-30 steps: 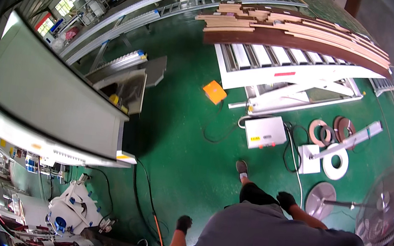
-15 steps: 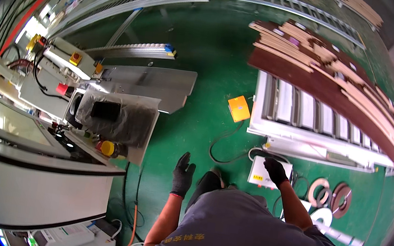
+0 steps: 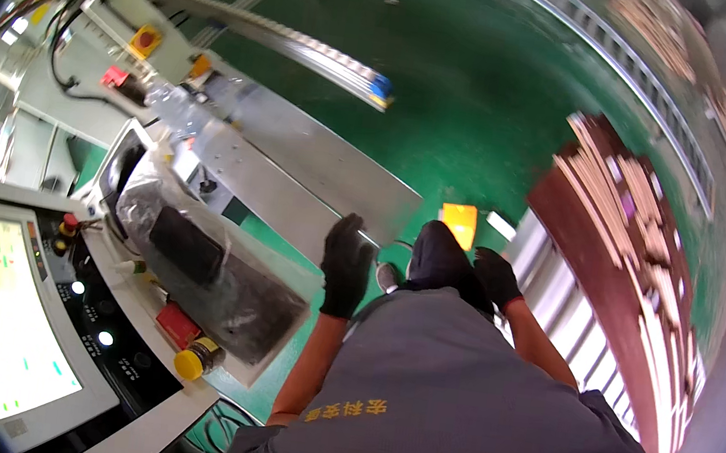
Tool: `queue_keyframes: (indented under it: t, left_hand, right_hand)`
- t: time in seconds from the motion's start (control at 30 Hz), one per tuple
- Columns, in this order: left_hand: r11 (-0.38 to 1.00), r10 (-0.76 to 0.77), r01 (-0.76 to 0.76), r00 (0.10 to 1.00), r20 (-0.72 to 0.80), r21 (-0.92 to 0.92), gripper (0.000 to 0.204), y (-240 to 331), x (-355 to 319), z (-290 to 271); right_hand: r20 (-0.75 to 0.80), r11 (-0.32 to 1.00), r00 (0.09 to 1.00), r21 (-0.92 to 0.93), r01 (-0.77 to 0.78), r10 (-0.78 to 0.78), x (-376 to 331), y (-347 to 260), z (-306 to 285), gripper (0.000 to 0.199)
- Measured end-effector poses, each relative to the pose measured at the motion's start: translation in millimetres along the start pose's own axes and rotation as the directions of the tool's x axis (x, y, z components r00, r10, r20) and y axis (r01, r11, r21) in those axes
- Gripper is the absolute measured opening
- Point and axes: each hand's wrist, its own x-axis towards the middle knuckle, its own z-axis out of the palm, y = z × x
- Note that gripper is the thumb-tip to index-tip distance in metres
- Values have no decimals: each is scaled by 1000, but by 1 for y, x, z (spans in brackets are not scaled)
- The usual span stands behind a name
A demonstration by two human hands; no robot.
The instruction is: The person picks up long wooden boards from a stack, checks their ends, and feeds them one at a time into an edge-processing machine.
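Note:
My left hand (image 3: 345, 265), in a dark glove, is raised beside the near corner of a grey metal support plate (image 3: 295, 183) on the machine. Its fingers are loosely stretched and nothing shows in them; whether it touches the plate I cannot tell. My right hand (image 3: 495, 279), gloved too, hangs beside my knee, close to a white roller frame (image 3: 547, 292). Its fingers are loosely bent, with no object visible in them. Left of my left hand, a dark phone-like slab (image 3: 186, 245) rests on a plastic-covered tray (image 3: 255, 318).
A lit control screen (image 3: 3, 317) stands at lower left, near a yellow-lidded jar (image 3: 197, 359) and a red box (image 3: 178, 324). Brown boards with pale strips (image 3: 615, 260) lie stacked at right. A yellow pedal box (image 3: 459, 224) sits on the green floor beyond my knee.
My view has turned left and I have stepped nearer the machine. The metal plate and the control screen are closer now. My right hand has come in toward my leg.

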Motion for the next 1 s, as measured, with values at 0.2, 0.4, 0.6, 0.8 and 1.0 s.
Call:
queue_keyframes:
  t: [0.2,0.4,0.6,0.8,1.0]
  left_hand:
    - [959,-277,284,945,-174,16,39,-9,67,24]
    - [785,-238,402,898,-369,472,38,-44,130,28]
    - [426,-465,798,597,-654,426,41,-30,146,58]
    - [201,-269,696,716,-644,690,21,-32,185,52]
    - [112,-437,892,440,-784,438,27,-53,156,70]
  right_hand:
    - [90,997,996,81,-18,11,150,-43,-45,45]
    - [45,952,951,29,305,-306,348,-63,-52,48]
    - [87,561,555,154,813,-828,509,-205,-57,52]
    - [234,268,226,169,948,-946,590,-282,20,53]
    - [180,178,137,239,955,-974,599,-278,43,54]
